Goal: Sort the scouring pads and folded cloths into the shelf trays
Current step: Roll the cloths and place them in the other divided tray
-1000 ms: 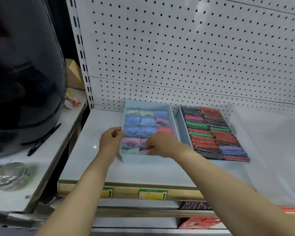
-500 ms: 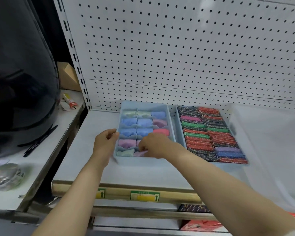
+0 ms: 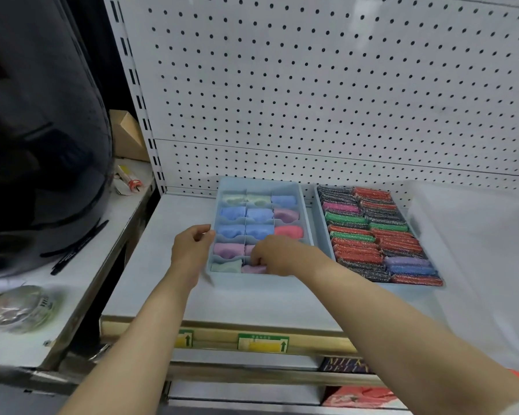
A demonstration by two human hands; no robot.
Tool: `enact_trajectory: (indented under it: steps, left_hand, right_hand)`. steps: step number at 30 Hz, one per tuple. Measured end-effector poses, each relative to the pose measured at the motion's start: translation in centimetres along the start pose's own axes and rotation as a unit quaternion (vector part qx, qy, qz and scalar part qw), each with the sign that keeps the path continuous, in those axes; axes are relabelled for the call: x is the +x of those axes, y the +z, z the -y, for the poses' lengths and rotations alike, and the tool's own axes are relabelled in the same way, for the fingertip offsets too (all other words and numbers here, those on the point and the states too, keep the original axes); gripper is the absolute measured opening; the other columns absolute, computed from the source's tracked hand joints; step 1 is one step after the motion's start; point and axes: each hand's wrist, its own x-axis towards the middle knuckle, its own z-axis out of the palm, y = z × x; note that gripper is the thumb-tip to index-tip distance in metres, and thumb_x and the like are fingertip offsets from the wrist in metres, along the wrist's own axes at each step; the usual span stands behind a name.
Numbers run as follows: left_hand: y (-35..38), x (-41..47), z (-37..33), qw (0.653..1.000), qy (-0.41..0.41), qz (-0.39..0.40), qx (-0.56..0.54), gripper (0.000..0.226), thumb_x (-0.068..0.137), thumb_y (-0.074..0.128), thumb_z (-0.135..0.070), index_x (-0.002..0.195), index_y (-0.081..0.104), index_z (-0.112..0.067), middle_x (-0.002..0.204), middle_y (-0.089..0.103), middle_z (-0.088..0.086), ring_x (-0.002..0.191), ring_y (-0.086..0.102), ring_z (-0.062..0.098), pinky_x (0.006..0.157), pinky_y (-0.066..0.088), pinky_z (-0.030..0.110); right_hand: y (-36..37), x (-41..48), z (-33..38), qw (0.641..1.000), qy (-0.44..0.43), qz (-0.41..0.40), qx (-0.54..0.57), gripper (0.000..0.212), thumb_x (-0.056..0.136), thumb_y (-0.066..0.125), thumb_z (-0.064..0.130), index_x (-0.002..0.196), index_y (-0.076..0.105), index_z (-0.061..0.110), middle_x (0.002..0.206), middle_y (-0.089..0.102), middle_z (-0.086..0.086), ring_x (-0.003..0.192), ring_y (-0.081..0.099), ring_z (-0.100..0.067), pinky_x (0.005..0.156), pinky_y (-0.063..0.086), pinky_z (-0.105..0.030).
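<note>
The right hand is shown with fingers curled down, pinched on a pink folded cloth in the front middle compartment of a pale blue divided tray. The left hand is curled against the tray's left wall; a firm grip cannot be told. Just to the right, a second tray is packed with glittery scouring pads. Both are set on a white shelf.

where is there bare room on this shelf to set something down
Bare shelf left of the cloth tray, beyond the left hand, and the strip before both trays. Crowded: cloth tray and scouring pad tray are packed; clear plastic tub fills the right.
</note>
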Motion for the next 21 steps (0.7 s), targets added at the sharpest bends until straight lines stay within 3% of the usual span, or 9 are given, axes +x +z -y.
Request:
enact_trajectory:
  steps: [3,5,8,11,13,16,19,21]
  left_hand:
    - [0.2,-0.3,-0.4,1.000,-0.006,-0.006,0.002,0.027,0.091,0.065,-0.020,0.117,0.070,-0.015,0.110,0.070,0.002,0.104,0.065,0.023,0.097,0.054,0.044]
    - [0.5,-0.6,-0.8,1.000,-0.015,-0.019,0.014,0.027,0.091,0.065,-0.020,0.116,0.070,-0.014,0.111,0.070,0.003,0.104,0.065,0.025,0.097,0.053,0.045]
    - [1.5,-1.5,-2.1,0.996,-0.013,-0.053,0.064,0.024,0.093,0.060,-0.017,0.115,0.070,-0.012,0.115,0.069,0.008,0.105,0.062,0.028,0.096,0.052,0.042]
    - [4.6,-2.8,-4.6,0.971,0.051,-0.138,0.191,0.037,0.095,0.056,-0.019,0.131,0.060,-0.011,0.134,0.056,0.018,0.123,0.049,0.037,0.101,0.041,0.043]
    - [8.7,-4.4,-6.9,0.959,0.135,-0.156,0.193,0.040,0.095,0.057,-0.017,0.134,0.057,-0.008,0.137,0.050,0.021,0.130,0.040,0.038,0.107,0.032,0.042]
    - [17.4,-7.5,-10.6,0.945,0.264,-0.079,0.177,0.035,0.094,0.059,-0.017,0.128,0.062,-0.009,0.132,0.058,0.016,0.124,0.046,0.028,0.104,0.029,0.029]
    - [26.5,-12.1,-13.1,0.923,0.333,0.076,0.178,0.030,0.098,0.058,-0.024,0.125,0.065,-0.011,0.127,0.061,0.004,0.111,0.052,0.012,0.090,0.036,0.013]
    - [31.8,-14.6,-13.6,0.903,0.344,0.170,0.196,0.029,0.100,0.057,-0.025,0.124,0.066,-0.012,0.128,0.062,0.003,0.118,0.054,0.017,0.097,0.038,0.021]
  right_hand:
    - [0.6,0.1,-0.1,1.000,-0.004,-0.029,0.001,0.033,0.090,0.053,0.008,0.061,0.045,0.022,0.066,0.043,0.003,0.067,0.048,-0.022,0.052,0.033,-0.029]
    - [0.6,-0.4,-0.7,0.997,-0.003,-0.036,0.064,0.026,0.094,0.055,0.020,0.068,0.057,0.019,0.067,0.050,0.001,0.063,0.049,-0.018,0.056,0.038,-0.030]
    - [-0.8,-2.3,-2.4,0.979,-0.012,-0.042,0.198,0.023,0.093,0.055,0.032,0.099,0.072,0.019,0.099,0.070,0.002,0.091,0.064,-0.020,0.083,0.053,-0.035]
    - [-3.0,-5.5,-5.9,0.956,-0.011,-0.133,0.263,0.023,0.094,0.061,0.029,0.113,0.071,0.021,0.110,0.071,0.006,0.098,0.067,-0.013,0.091,0.052,-0.028]
    - [-4.3,-8.4,-9.5,0.934,-0.016,-0.205,0.293,0.023,0.094,0.063,0.026,0.114,0.072,0.018,0.107,0.073,0.004,0.095,0.067,-0.009,0.087,0.051,-0.022]
    - [-4.3,-13.3,-16.2,0.893,0.024,-0.299,0.336,0.019,0.094,0.063,0.026,0.109,0.073,0.019,0.096,0.070,0.007,0.089,0.065,-0.008,0.085,0.052,-0.022]
    - [-2.0,-18.0,-24.6,0.860,0.111,-0.375,0.328,0.016,0.093,0.063,0.026,0.102,0.074,0.019,0.086,0.068,0.010,0.086,0.066,-0.008,0.084,0.051,-0.025]
    - [0.7,-20.5,-30.4,0.850,0.200,-0.374,0.312,0.014,0.091,0.064,0.025,0.099,0.074,0.021,0.084,0.069,0.010,0.089,0.068,-0.011,0.083,0.052,-0.026]
